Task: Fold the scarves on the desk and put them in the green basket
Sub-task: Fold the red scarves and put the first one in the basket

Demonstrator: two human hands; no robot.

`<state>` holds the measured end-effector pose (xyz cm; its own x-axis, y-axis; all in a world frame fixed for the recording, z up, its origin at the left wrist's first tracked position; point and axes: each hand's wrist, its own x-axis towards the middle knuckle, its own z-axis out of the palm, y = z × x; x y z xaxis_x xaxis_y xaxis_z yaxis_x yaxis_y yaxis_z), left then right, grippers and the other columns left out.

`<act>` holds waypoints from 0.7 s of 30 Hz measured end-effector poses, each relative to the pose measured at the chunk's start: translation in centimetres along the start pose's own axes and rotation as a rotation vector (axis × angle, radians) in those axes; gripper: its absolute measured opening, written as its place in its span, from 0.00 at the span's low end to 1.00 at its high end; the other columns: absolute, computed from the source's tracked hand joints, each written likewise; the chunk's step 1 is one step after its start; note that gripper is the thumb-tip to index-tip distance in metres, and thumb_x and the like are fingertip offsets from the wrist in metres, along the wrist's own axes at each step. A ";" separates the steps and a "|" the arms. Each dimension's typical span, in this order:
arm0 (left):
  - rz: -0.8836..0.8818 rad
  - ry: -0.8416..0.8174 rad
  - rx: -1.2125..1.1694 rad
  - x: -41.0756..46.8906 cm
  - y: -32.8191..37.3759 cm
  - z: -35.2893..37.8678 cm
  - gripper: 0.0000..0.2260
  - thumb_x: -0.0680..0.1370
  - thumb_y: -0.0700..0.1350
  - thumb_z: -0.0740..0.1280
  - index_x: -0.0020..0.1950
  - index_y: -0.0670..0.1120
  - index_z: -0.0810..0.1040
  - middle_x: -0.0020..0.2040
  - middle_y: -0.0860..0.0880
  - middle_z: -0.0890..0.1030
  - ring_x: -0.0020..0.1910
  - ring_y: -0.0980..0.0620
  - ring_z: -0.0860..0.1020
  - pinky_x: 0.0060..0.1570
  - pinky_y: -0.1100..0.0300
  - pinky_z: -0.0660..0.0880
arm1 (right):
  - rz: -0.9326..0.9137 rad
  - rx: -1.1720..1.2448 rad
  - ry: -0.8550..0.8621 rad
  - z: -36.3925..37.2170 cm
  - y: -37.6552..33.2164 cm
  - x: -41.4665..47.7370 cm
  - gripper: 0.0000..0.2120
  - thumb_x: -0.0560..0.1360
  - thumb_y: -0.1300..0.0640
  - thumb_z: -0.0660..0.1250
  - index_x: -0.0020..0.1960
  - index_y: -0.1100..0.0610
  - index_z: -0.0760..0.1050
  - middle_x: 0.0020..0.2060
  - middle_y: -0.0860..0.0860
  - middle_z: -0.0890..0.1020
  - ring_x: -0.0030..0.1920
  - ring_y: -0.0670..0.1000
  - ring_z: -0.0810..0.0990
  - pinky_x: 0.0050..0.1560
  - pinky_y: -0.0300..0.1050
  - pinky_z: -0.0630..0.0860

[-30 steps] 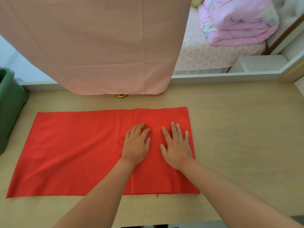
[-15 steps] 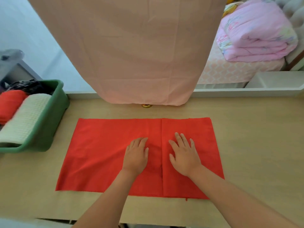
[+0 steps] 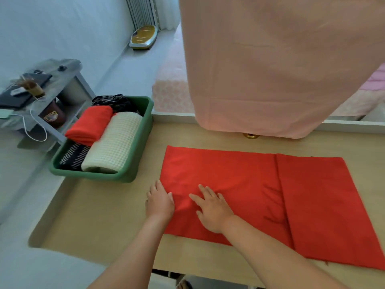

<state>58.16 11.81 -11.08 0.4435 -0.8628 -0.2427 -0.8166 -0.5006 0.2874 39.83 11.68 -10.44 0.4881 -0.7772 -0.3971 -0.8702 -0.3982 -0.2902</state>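
The red scarf (image 3: 239, 176) is spread flat on the desk (image 3: 100, 215). Its 3 o'clock third is already laid over the middle, so a fold from 9 o'clock is judged due. For that, the left hand (image 3: 159, 202) is rested on the scarf's 9 o'clock edge, and the right hand (image 3: 212, 209) is pressed flat at its 3 o'clock side. The two are kept apart, uncurled, gripping nothing (the cloth is pinned, not lifted). The green basket (image 3: 145, 132) is set at 10 o'clock, nearly filled with rolled scarves. A pink cloth (image 3: 270, 69) is hung at 12 o'clock, judged no obstacle.
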 end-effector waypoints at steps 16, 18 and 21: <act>0.340 -0.465 -0.649 -0.5 9.8 -3.3 0.03 0.75 0.40 0.65 0.48 0.47 0.74 0.41 0.51 0.79 0.40 0.54 0.77 0.42 0.64 0.75 | 0.444 1.141 0.393 -6.3 2.5 -1.5 0.14 0.81 0.52 0.62 0.66 0.49 0.73 0.47 0.50 0.82 0.32 0.51 0.78 0.25 0.38 0.68; 0.474 -0.558 -0.651 -2.1 12.9 -3.3 0.12 0.74 0.46 0.65 0.57 0.49 0.76 0.49 0.52 0.81 0.48 0.55 0.80 0.51 0.64 0.75 | 0.446 1.197 0.410 -7.4 4.8 -3.1 0.13 0.80 0.47 0.63 0.65 0.45 0.73 0.50 0.49 0.83 0.36 0.50 0.80 0.28 0.40 0.70; 0.612 -0.744 -0.664 -5.0 17.1 -2.8 0.16 0.74 0.44 0.67 0.62 0.51 0.72 0.55 0.53 0.80 0.52 0.59 0.77 0.55 0.63 0.74 | 0.461 1.184 0.494 -8.4 8.0 -5.7 0.12 0.79 0.47 0.65 0.62 0.46 0.77 0.51 0.44 0.83 0.46 0.44 0.81 0.38 0.40 0.75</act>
<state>42.98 7.38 -2.29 -0.4624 -0.8285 -0.3158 -0.3679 -0.1448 0.9185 29.50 8.86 -3.22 -0.1204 -0.9161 -0.3825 -0.2455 0.4008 -0.8827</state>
